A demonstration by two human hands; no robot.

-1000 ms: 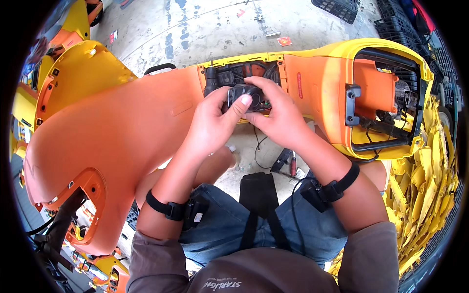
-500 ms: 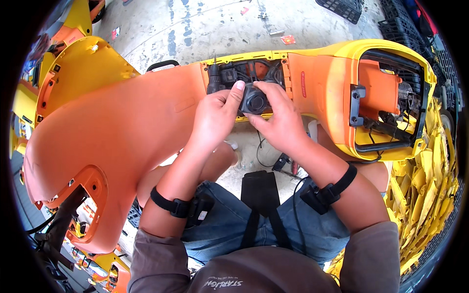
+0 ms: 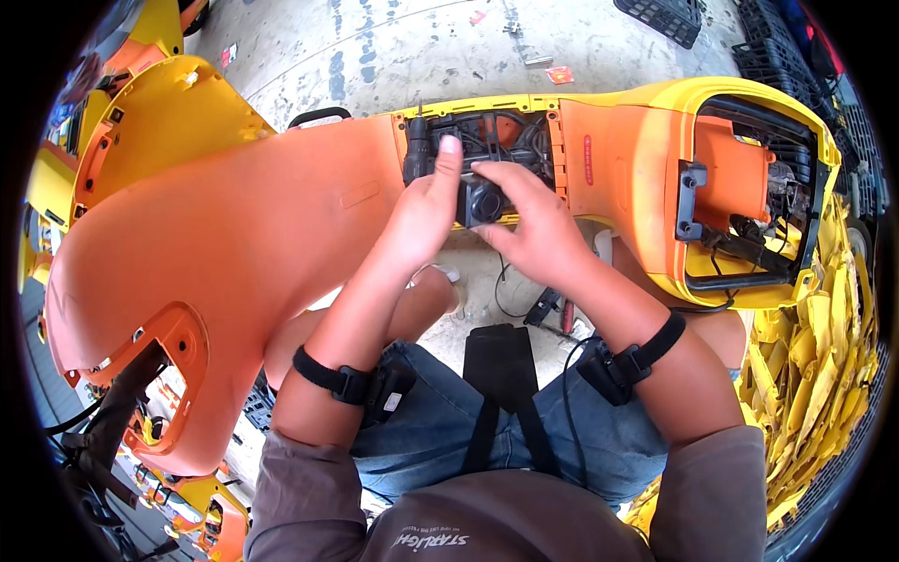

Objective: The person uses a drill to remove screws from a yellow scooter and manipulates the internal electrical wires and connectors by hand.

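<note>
Above the uncovered compartment of an orange and yellow scooter body, I hold a small black block-shaped part with a round, lens-like face. My right hand grips it from the right, index finger across its top and thumb at its lower edge. My left hand is closed at its left side, thumb pointing up along it; the other fingers are hidden. Just beyond my left hand, a black drill-like tool rests in the compartment's left end. Dark cables fill the space behind the part.
An open black-framed bay takes up the body's right end. Yellow plastic pieces are heaped at the right. A curved yellow panel stands at the far left. Black crates sit at the back. A red-handled tool lies on the floor below.
My left thumb has moved up, away from the part's corner. The part has shifted slightly down in the picture and more of its top is uncovered. Both hands stay on it.
</note>
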